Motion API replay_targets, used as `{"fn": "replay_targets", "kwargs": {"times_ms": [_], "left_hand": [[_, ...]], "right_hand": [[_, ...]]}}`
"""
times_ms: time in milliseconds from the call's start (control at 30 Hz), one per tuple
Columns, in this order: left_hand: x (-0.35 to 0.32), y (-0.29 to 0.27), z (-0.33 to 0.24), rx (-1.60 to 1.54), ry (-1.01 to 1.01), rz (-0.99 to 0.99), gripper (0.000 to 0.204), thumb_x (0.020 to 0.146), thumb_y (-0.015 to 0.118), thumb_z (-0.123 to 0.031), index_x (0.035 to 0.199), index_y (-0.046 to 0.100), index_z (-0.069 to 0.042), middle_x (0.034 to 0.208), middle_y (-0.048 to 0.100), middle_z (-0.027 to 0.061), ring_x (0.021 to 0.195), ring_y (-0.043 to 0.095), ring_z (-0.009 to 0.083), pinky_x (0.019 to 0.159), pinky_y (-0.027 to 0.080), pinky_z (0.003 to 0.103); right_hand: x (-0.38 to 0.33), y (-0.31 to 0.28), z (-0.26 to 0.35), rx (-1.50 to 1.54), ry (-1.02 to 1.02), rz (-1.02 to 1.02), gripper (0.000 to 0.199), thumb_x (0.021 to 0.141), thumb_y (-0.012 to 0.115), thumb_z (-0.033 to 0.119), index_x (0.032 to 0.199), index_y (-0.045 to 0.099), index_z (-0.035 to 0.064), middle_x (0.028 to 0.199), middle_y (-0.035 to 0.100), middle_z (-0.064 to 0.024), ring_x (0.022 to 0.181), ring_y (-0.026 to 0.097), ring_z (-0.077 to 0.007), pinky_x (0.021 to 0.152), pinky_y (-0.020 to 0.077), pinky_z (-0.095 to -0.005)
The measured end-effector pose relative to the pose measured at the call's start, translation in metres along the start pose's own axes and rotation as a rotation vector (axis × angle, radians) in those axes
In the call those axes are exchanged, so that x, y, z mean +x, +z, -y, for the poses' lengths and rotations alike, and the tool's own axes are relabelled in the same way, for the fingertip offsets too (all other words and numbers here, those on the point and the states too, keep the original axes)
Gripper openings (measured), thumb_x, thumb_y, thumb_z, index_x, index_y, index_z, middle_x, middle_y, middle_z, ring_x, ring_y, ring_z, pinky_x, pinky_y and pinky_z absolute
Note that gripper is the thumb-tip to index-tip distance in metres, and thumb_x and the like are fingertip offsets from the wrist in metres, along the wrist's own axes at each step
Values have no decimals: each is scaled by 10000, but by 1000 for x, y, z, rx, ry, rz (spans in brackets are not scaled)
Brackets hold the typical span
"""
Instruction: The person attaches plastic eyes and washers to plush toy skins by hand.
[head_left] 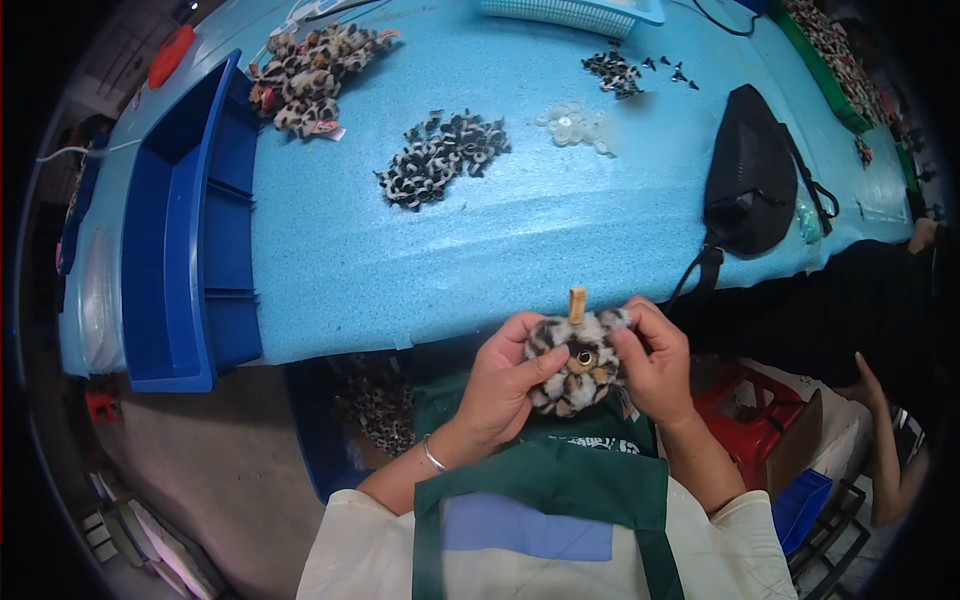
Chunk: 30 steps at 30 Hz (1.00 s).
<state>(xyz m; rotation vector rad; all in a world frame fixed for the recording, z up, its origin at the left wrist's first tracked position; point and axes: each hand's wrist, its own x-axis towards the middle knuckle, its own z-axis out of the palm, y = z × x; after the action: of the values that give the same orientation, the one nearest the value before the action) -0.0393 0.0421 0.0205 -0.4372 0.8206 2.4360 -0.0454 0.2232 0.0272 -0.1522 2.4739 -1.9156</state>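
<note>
Between my two hands, just off the table's front edge, is a leopard-spotted plush piece [575, 385] with one yellow-and-black eye showing. A small tan tab or clip [577, 304] stands up from its top edge. My left hand [505, 375] grips the plush from the left, thumb pressed on the fur beside the eye. On the other side my right hand [655, 365] pinches its upper right edge between thumb and fingers. The underside of the plush and the fingertips behind it are hidden.
On the blue table [330, 290] lie plush pieces [310, 75], small black-and-white fur parts [443, 158], black pegs [612, 72] and clear discs [574, 127]. A blue bin [170, 240] stands left, a black bag [748, 180] right. A person in dark clothes [830, 310] sits at the right.
</note>
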Motion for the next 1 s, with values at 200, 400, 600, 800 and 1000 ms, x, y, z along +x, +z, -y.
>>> {"fn": "replay_targets", "kwargs": {"times_ms": [200,400,600,800,1000], "left_hand": [[-8,-11,4,424,277,-65,409,710,696,55,1079,523,26,1043,614,124,923,617,199,860,499,333],[8,4,26,380,341,75,346,756,693,47,1069,549,11,971,633,73,841,626,157,778,505,273],[3,-22,-3,424,245,109,438,691,746,-25,1095,580,5,991,625,74,902,608,163,853,473,288],[1,-7,-1,332,135,475,236,763,719,-42,944,569,-21,929,503,12,869,488,88,790,404,238],[-8,-23,-6,613,471,249,176,793,688,-26,919,564,-23,930,530,13,863,491,79,786,398,222]], "right_hand": [[14,12,16,-406,-390,156,161,838,642,149,906,597,10,867,561,-90,793,546,-235,734,444,-351],[-5,-24,-9,404,290,289,199,959,525,188,985,617,14,881,541,1,841,520,-81,759,423,-244],[2,-1,8,23,-55,278,72,877,583,79,905,607,18,873,523,-43,825,538,-138,739,434,-267],[5,-4,14,0,-136,31,23,791,548,-31,789,562,-13,756,526,-93,699,522,-204,660,423,-297],[44,19,25,-63,-170,355,27,808,573,-8,818,583,-31,764,532,-93,701,524,-181,661,425,-284]]}}
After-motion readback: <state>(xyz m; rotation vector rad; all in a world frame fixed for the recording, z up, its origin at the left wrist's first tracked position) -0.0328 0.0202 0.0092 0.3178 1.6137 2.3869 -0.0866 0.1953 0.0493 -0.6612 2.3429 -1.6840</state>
